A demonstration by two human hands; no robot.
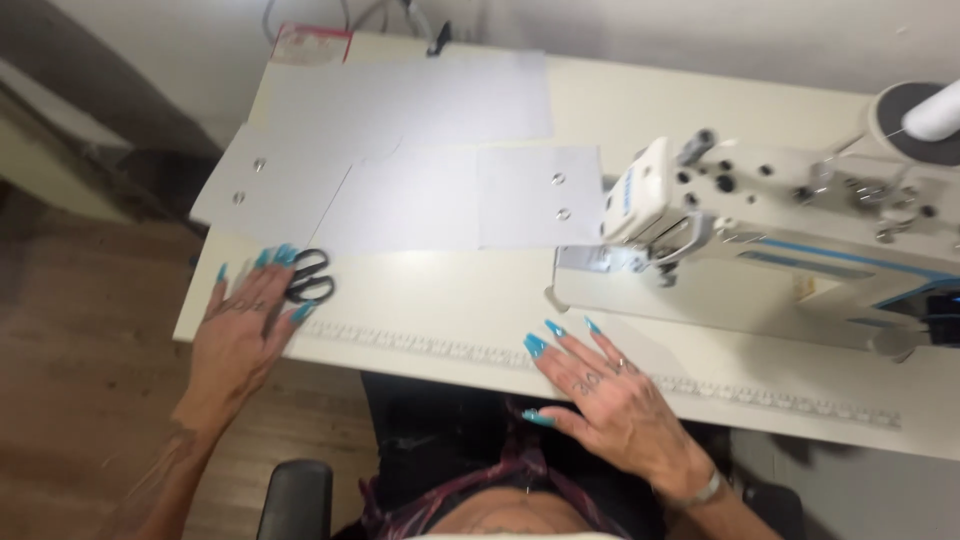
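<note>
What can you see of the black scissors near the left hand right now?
The scissors are small, with two black loop handles that look like plastic; the blades are hidden under the left hand, so open or closed cannot be told. They lie flat on the cream table near its left front corner, just below the grey fabric pieces. The left hand's fingertips rest on or against them; the hand does not grip them.

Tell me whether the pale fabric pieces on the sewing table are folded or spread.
Spread: the fabric pieces lie flat and overlapping on the table, with no visible folds.
</note>
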